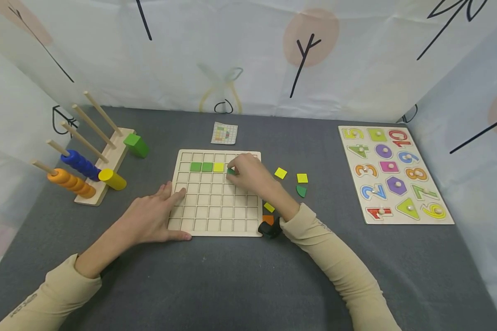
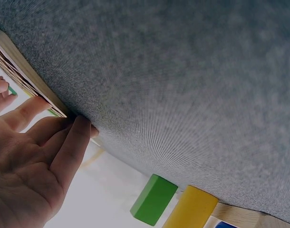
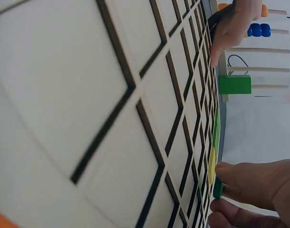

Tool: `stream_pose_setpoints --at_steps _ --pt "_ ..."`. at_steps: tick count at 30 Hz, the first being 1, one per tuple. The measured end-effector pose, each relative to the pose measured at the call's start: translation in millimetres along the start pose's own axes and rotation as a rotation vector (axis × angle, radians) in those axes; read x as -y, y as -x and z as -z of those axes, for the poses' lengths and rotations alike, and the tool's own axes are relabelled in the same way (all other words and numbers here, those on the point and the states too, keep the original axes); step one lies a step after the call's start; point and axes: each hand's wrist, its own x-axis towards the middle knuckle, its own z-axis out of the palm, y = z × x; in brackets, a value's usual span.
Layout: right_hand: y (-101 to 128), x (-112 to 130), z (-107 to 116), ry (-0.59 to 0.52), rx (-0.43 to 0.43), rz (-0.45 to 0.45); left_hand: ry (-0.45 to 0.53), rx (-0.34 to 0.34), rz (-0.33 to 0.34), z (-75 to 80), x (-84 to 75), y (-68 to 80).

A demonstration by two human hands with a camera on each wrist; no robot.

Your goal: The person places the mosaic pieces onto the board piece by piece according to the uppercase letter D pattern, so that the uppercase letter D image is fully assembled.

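Note:
A wooden grid board (image 1: 215, 216) lies on the grey mat. Its second row holds two green tiles (image 1: 201, 167) and a yellow tile (image 1: 218, 167). My right hand (image 1: 248, 174) reaches over the board and pinches a small green tile (image 1: 231, 171) (image 3: 217, 188) just right of the yellow one (image 3: 211, 164). My left hand (image 1: 153, 216) lies flat with straight fingers on the board's left edge (image 2: 28, 83), fingers (image 2: 73, 145) pressing against it.
Loose yellow tiles (image 1: 280, 173), a green quarter piece (image 1: 301, 191) and an orange tile (image 1: 268, 219) lie right of the board. A pattern card (image 1: 224, 133) sits behind. A peg rack with rings (image 1: 76, 172), a green block (image 1: 136, 145) and yellow cylinder (image 1: 112, 179) stand left. A number puzzle (image 1: 393, 174) lies right.

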Motion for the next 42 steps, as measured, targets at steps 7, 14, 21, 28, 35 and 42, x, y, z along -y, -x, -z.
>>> stream_pose_setpoints --at_steps 7,14,21,28,35,42 --pt "0.2 4.0 -5.0 0.001 0.016 0.012 0.001 0.003 0.0 0.6 -0.3 0.0" --pt "0.0 3.9 -9.0 0.027 0.018 0.049 0.004 0.001 -0.003 0.8 -0.5 0.0" --pt "0.4 4.6 -9.6 0.046 0.025 0.049 0.003 0.005 0.0 0.3 -0.1 -0.1" --pt "0.8 5.4 -9.6 0.057 0.037 0.037 0.005 0.01 0.006 1.0 -0.5 -0.3" --pt "1.2 5.1 -11.3 0.062 0.04 0.055 0.004 0.002 0.0 0.8 -0.7 -0.1" --pt "1.5 4.1 -12.1 0.078 0.038 0.07 0.0 0.0 0.0 0.3 -0.1 0.2"
